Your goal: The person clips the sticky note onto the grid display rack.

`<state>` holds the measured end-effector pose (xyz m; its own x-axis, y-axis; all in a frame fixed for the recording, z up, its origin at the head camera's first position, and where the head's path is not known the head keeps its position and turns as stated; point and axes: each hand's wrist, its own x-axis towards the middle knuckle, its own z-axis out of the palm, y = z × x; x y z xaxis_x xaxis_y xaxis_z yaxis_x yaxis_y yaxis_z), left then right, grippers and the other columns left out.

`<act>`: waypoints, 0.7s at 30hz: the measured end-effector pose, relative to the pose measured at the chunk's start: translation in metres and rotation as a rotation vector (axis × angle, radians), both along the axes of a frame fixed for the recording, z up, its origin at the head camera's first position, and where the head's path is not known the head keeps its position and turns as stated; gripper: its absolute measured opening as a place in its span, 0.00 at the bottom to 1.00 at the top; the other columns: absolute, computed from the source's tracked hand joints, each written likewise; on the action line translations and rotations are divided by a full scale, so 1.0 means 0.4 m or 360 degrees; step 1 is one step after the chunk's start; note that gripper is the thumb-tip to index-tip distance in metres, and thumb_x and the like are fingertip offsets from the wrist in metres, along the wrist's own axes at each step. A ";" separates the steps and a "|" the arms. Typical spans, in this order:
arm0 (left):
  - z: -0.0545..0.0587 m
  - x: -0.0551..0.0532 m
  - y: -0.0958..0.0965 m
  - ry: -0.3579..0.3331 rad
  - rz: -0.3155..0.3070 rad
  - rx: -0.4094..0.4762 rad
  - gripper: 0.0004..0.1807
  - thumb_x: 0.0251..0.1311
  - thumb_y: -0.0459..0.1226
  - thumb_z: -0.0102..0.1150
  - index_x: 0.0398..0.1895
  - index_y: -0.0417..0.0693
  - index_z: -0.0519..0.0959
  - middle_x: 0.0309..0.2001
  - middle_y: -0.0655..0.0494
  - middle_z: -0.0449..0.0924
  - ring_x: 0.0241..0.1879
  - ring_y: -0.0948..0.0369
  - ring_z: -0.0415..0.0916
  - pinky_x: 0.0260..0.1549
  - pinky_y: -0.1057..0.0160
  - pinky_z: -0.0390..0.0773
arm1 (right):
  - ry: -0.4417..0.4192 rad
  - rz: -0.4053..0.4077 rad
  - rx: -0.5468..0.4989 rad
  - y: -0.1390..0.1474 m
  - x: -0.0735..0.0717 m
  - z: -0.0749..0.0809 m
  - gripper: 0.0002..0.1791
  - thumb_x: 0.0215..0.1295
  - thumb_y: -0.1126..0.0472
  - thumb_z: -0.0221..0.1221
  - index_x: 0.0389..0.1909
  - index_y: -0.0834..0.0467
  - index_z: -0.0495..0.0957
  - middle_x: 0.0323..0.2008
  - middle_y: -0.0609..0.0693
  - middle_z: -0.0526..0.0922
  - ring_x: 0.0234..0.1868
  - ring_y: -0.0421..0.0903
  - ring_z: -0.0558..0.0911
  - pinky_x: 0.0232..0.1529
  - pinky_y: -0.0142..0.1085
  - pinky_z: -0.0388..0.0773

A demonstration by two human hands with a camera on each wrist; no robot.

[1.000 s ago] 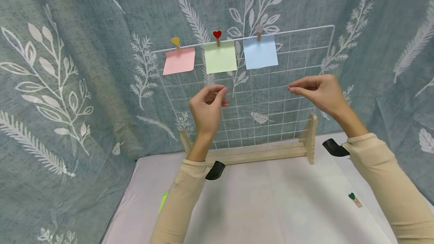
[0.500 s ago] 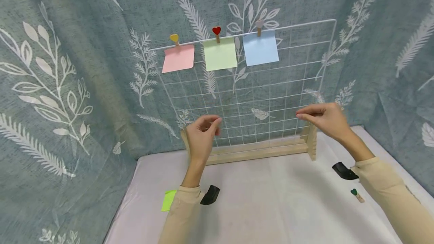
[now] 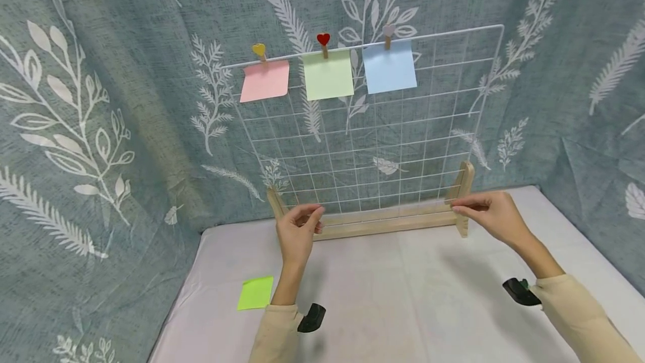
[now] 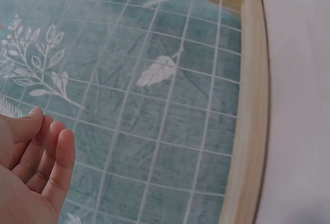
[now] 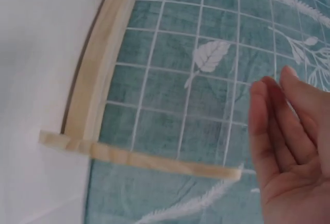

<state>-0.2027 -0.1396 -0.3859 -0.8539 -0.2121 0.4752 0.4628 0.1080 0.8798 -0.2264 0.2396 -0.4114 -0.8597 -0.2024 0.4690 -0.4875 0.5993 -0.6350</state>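
My left hand (image 3: 296,237) hangs over the table, in front of the wooden base's left part. Its thumb and fingers are loosely bent with nothing between them. My right hand (image 3: 491,214) is held by the right foot of the grid stand, fingertips drawn close to the thumb, also holding nothing. Nearest the left forearm lies a bright green sticky note (image 3: 255,293) on the table. Green heart of a clothespin (image 3: 525,283) peeks out behind the black wrist mount on the right; the rest is hidden. Both wrist views show the hands without any object.
A white wire grid (image 3: 423,122) stands in a wooden base (image 3: 388,224). Heart clothespins hold a pink note (image 3: 265,81), a pale green note (image 3: 328,76) and a blue note (image 3: 390,67) on its top bar. A leaf-patterned curtain (image 3: 126,128) hangs behind the white table (image 3: 383,296).
Both hands have come down from in front of the grid toward the table, staying apart. The green sticky note has come into full view, while the green heart clothespin is now mostly covered.
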 end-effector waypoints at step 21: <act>-0.129 0.069 -0.124 -0.0417 0.0255 -0.0074 0.06 0.57 0.24 0.66 0.34 0.25 0.82 0.32 0.32 0.82 0.18 0.61 0.78 0.19 0.66 0.83 | -0.0565 -0.0204 0.0387 0.169 0.109 -0.166 0.16 0.62 0.59 0.66 0.44 0.68 0.84 0.38 0.58 0.87 0.37 0.54 0.84 0.34 0.41 0.84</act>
